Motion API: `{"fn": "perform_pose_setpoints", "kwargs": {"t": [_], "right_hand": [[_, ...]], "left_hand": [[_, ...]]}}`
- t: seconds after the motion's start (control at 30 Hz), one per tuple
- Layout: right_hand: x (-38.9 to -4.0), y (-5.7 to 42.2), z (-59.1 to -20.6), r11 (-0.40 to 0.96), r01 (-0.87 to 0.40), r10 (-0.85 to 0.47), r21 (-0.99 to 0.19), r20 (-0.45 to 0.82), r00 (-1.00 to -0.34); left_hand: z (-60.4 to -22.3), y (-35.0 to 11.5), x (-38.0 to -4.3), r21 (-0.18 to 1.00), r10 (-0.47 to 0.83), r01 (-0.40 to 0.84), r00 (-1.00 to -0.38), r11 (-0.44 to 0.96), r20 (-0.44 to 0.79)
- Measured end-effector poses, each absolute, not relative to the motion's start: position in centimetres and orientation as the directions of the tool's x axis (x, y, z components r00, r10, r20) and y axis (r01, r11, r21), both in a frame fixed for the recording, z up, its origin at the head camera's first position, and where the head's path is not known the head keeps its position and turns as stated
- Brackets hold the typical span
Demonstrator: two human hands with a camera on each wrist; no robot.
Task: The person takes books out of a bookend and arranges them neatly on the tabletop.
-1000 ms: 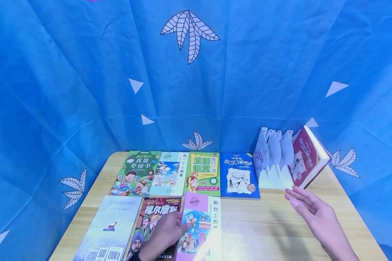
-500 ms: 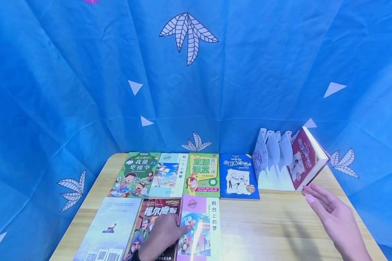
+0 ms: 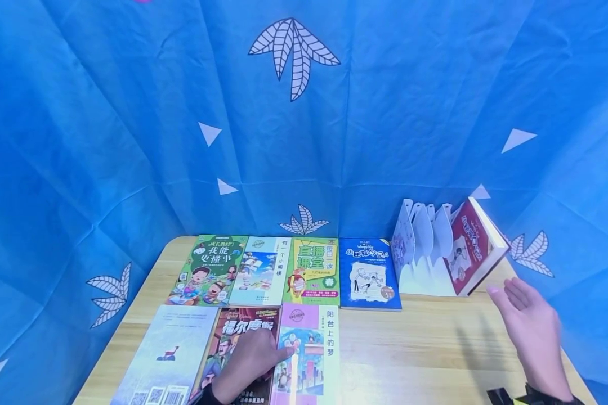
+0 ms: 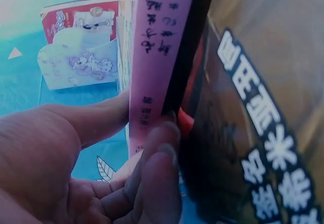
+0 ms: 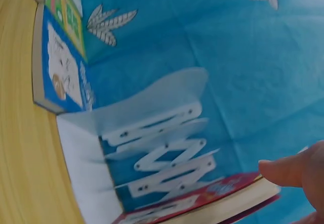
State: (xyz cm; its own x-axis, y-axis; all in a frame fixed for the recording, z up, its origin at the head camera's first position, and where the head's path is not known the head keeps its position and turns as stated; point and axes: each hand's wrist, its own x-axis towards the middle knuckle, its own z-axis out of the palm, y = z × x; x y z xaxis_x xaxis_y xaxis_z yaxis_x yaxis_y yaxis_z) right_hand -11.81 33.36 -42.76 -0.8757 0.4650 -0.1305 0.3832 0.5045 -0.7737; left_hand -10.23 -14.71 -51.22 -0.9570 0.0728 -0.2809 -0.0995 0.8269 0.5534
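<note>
My left hand (image 3: 250, 357) pinches the spine edge of a pink book (image 3: 299, 316) with a picture of balloons, thumb on its cover. In the left wrist view the fingers (image 4: 161, 176) sit along the pink spine, beside a dark brown comic-style book (image 4: 243, 107). My right hand (image 3: 532, 332) is raised with relaxed fingers, just right of a thick red book (image 3: 468, 250). That red book leans outward at the right end of a white folding book rack (image 3: 425, 275). The right thumb (image 5: 286, 171) overlaps the red book's upper corner in the right wrist view.
Behind lie a green book (image 3: 208, 270), a white-and-blue book (image 3: 258, 273), a yellow-green book (image 3: 314, 273) and a blue book (image 3: 370, 275). A pale book (image 3: 164, 354) lies front left. The wooden table (image 3: 410, 354) meets a blue curtain (image 3: 284, 146) at the back.
My right hand has moved rightward, from in front of the red book to beside it. The left hand stays at the pink book with little movement.
</note>
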Motion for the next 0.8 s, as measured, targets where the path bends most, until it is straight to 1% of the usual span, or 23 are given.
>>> {"fn": "perform_pose_setpoints", "kwargs": {"t": [0.13, 0.33, 0.43, 0.63, 0.8], "right_hand": [[-13.4, 33.7, -43.5, 0.463, 0.401, 0.473, -0.791, -0.162, -0.866], [-15.0, 33.9, -44.5, 0.511, 0.402, 0.46, -0.76, -0.153, -0.875], [-15.8, 33.7, -44.9, 0.545, 0.381, 0.456, -0.747, -0.117, -0.882], [-16.7, 33.4, -45.3, 0.659, 0.312, 0.441, -0.684, 0.015, -0.898], [-17.5, 33.4, -45.5, 0.692, 0.302, 0.437, -0.656, 0.048, -0.898]], "left_hand": [[-51.3, -15.0, -10.4, 0.566, 0.075, -0.122, -0.947, 0.816, -0.311], [-51.5, -15.2, -10.6, 0.588, 0.082, -0.151, -0.933, 0.795, -0.351], [-51.6, -15.4, -10.7, 0.589, 0.076, -0.167, -0.928, 0.791, -0.364], [-51.6, -15.4, -10.8, 0.588, 0.067, -0.181, -0.925, 0.788, -0.373], [-51.5, -15.3, -10.6, 0.569, 0.048, -0.199, -0.92, 0.798, -0.39]]}}
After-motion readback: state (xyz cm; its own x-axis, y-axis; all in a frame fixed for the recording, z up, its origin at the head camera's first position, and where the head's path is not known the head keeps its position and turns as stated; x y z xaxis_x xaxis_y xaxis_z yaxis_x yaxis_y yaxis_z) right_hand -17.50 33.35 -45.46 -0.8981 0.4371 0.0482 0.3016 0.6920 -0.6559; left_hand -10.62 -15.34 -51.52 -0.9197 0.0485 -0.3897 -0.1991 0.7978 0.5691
